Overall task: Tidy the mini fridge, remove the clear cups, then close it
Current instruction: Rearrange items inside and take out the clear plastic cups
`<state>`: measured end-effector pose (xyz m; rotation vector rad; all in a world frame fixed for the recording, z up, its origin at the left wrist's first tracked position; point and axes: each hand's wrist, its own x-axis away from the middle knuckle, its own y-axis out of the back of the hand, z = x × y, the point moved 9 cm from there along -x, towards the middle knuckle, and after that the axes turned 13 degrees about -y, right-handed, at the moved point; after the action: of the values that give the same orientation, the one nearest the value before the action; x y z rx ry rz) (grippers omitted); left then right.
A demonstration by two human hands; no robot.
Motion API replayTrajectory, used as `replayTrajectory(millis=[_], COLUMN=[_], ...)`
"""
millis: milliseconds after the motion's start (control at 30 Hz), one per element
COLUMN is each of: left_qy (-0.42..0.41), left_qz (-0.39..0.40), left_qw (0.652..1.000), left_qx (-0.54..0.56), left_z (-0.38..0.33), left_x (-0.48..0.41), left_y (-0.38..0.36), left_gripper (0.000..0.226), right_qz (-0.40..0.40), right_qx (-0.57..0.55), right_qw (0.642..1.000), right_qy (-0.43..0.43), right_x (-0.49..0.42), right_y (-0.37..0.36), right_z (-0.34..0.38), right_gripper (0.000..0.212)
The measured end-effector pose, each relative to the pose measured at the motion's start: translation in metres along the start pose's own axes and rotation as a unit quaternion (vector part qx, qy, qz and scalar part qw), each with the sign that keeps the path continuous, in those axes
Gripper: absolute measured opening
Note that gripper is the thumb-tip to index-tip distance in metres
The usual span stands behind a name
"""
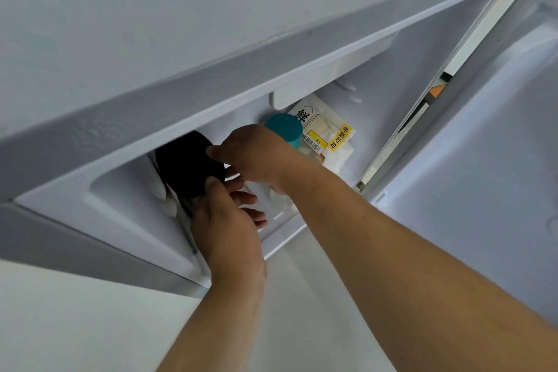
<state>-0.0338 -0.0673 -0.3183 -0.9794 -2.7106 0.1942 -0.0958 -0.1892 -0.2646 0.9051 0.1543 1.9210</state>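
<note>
I look down into the open mini fridge (126, 211). A black round object (184, 163) sits at the left of the compartment. My left hand (226, 220) grips its lower edge, thumb on top. My right hand (256, 154) pinches its right edge from above. Clear plastic, possibly a clear cup (279, 201), shows on the shelf just below my right wrist; most of it is hidden. Behind my right hand stands a container with a teal lid (285, 127), with a bread package bearing a yellow label (329, 133) to its right.
The fridge door (483, 166) stands open on the right, its white inner liner facing me. The fridge's pale top surface (181, 9) fills the upper view. A light floor (75, 326) lies below the front edge. White items (160, 187) sit left of the black object.
</note>
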Motion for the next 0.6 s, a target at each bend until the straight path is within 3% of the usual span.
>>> replayTrajectory(millis=[100, 333, 500, 600], left_qy=[-0.017, 0.036, 0.084, 0.11], left_qz=[0.034, 0.124, 0.144, 0.13], left_qw=[0.999, 0.992, 0.986, 0.985], left_qx=[-0.008, -0.007, -0.025, -0.027], left_z=[-0.003, 0.016, 0.047, 0.062], left_x=[0.002, 0.015, 0.016, 0.01], left_y=[-0.009, -0.06, -0.063, -0.053], left_gripper=[0.04, 0.039, 0.038, 0.041], right_qz=[0.002, -0.083, -0.097, -0.094], right_qx=[-0.04, -0.086, -0.018, 0.06], right_qw=[0.999, 0.993, 0.994, 0.99], right_qy=[0.008, -0.018, -0.057, -0.081], right_x=[0.001, 0.005, -0.012, -0.025], right_y=[0.013, 0.067, 0.057, 0.039], right_z=[-0.005, -0.043, -0.061, -0.06], right_gripper=[0.023, 0.031, 0.024, 0.032])
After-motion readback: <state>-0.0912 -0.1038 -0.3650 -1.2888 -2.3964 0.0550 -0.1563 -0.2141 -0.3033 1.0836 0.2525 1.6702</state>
